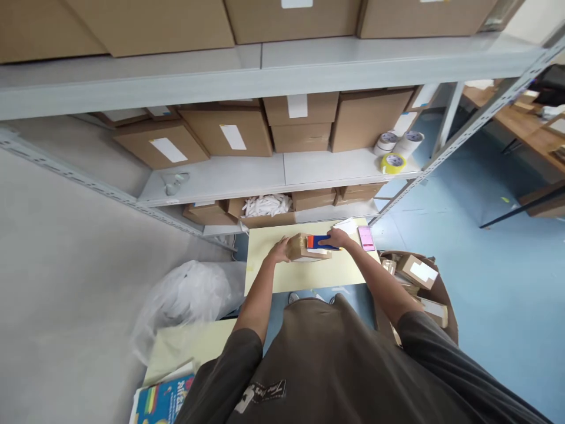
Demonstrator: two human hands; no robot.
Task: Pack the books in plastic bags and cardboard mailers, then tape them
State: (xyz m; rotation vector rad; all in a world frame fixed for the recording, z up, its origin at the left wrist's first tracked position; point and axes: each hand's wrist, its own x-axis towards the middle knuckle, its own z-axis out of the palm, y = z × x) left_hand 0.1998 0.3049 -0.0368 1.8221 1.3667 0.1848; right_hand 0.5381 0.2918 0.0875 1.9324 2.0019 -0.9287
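On the pale yellow table (269, 277) a small cardboard box (302, 252) sits with shiny tape across its left part. My left hand (279, 250) grips the box's left end, fingers closed against it. A blue and orange tape dispenser (320, 242) lies across the top of the box, and my right hand (338, 238) is wrapped round its right end. Beneath the dispenser a white label shows in part on the box. To the right of my right hand rests a phone (366, 238) with a pink screen; white paper (346, 226) lies just behind that hand.
Shelving (220, 176) with cardboard boxes (247, 132) rises in front. Tape rolls (392, 163) stand at the middle shelf's right end. A large carton (450, 315) of small parcels is at my right. At left are a translucent plastic bag (189, 294) and a second table (194, 341).
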